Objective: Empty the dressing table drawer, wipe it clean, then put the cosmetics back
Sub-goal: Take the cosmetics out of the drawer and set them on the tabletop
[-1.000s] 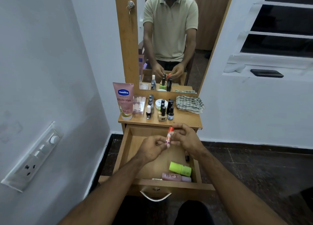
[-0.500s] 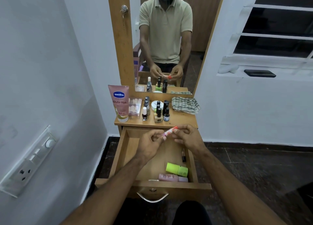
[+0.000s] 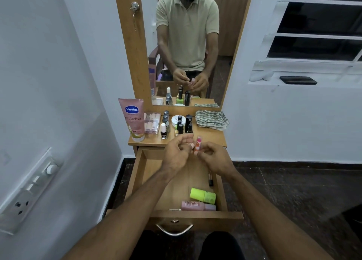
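Right hand (image 3: 213, 158) pinched the small lip balm tube (image 3: 197, 145) low while left hand (image 3: 177, 154) hovered relaxed beside; light, rigid, probably slick, best gripped mid-barrel.

Right hand (image 3: 212, 158) has tipped the lip balm (image 3: 197, 144) upright.

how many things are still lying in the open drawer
4: a green bottle and a pink bottle at the front right, a small metal piece beside the pink one, a dark stick along the right wall. The hands may hide more.
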The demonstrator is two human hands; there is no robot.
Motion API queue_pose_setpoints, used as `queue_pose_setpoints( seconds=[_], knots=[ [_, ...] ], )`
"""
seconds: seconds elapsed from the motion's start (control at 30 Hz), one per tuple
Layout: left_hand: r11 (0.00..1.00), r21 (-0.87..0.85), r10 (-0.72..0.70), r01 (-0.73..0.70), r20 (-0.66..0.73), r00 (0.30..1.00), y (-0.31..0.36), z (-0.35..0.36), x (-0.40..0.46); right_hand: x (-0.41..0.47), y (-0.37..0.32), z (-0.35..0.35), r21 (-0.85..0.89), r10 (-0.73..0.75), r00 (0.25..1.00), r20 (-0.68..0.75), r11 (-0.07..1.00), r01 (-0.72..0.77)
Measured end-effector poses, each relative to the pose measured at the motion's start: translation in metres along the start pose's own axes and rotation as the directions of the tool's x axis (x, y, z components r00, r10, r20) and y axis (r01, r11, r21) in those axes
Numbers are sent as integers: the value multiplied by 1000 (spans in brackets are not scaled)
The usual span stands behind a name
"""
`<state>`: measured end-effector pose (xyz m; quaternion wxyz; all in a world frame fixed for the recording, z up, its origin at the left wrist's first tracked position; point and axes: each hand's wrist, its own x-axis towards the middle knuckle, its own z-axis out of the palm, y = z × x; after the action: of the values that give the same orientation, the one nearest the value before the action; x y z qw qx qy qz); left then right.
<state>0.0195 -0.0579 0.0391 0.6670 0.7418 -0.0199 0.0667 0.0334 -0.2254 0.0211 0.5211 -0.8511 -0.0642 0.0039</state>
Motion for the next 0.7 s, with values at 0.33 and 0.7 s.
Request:
queue_pose_setpoints(
  seconds=[0.33,0.7],
  knots=[
    [975,188,-126,122,12,992,-32,-18,-9,52,-7,-9,-321,64,988,-139,941,-106],
    [943,261,-231,208,59,971,-55,-37,-6,84,-14,4,-299,129,980,-154,939,-170]
  ],
)
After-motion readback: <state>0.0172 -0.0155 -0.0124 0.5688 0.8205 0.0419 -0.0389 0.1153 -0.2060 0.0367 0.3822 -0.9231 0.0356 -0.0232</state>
